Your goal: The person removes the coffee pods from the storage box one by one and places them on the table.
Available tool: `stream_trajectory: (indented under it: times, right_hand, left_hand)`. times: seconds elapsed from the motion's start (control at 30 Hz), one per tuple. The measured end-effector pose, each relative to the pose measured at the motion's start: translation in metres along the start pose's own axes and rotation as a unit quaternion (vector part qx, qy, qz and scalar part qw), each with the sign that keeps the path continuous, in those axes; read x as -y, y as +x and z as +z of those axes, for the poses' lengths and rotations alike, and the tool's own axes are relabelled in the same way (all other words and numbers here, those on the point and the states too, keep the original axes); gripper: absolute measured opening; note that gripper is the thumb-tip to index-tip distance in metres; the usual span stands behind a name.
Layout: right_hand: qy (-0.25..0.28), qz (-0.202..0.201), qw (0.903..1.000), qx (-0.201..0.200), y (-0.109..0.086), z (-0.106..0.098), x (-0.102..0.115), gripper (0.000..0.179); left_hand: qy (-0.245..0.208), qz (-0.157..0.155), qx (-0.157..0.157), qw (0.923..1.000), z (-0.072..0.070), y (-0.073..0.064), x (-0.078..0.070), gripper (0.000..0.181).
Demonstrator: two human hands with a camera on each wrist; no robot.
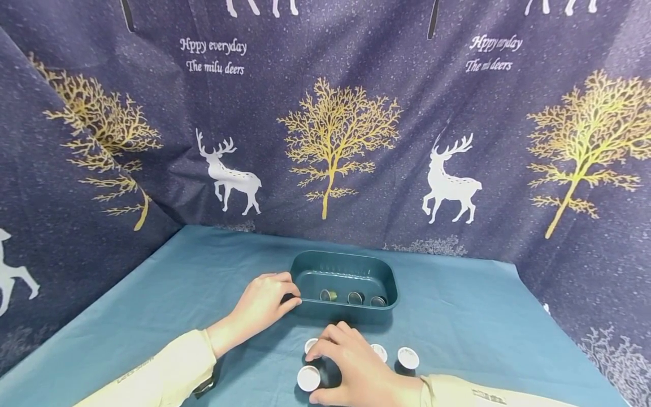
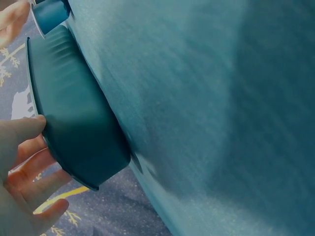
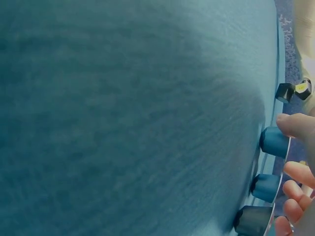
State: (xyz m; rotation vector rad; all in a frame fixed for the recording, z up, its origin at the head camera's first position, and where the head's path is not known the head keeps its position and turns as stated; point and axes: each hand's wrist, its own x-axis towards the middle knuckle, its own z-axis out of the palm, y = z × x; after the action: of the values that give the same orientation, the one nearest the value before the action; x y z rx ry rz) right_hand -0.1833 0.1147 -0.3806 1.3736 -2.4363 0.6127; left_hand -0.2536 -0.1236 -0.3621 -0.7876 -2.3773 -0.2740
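Observation:
A dark teal plastic basin (image 1: pixel 339 310) stands near the back of the table. My left hand (image 1: pixel 267 299) holds its left end, the thumb at the near corner of the rim and the fingers at the end wall. My right hand (image 1: pixel 351 362) is low over several coffee capsules with white lids. Its thumb and forefinger are spread on either side of the nearest capsule (image 1: pixel 308 378), with a small gap showing. In the right wrist view this blue capsule (image 3: pixel 275 141) stands on the table beside the thumb. Another capsule (image 1: pixel 311 345) is partly hidden behind the fingers.
Three capsules (image 1: pixel 356 298) lie inside the basin along its near wall. To the right of my right hand stand a capsule (image 1: pixel 408 358) and a partly covered capsule (image 1: pixel 378 353). A blue-green cloth (image 1: pixel 458 316) covers the table, and a dark printed curtain (image 1: pixel 366 186) hangs behind it.

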Motion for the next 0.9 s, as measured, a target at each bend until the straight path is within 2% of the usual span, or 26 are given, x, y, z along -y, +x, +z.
stream_trajectory:
  times: [0.23, 0.53, 0.73, 0.9]
  right_hand:
    - [0.008, 0.001, 1.0, 0.005, -0.002, -0.003, -0.002, 0.062]
    - [-0.018, 0.003, 0.9998, -0.001, 0.002, -0.014, -0.001, 0.07]
    - [-0.001, 0.063, 0.997, 0.044, 0.012, -0.032, -0.002, 0.071]
    - [0.022, 0.081, 0.9929, 0.084, 0.016, -0.044, -0.005, 0.069]
  left_hand:
    - [0.004, -0.002, -0.001, 1.0, 0.0, -0.001, 0.0, 0.009]
    - [0.003, 0.0, -0.006, 1.0, 0.0, 0.0, 0.001, 0.009]
    - [0.005, 0.002, -0.004, 1.0, 0.001, 0.0, 0.001, 0.01]
    - [0.004, 0.0, 0.0, 1.0, 0.0, 0.0, 0.001, 0.01]
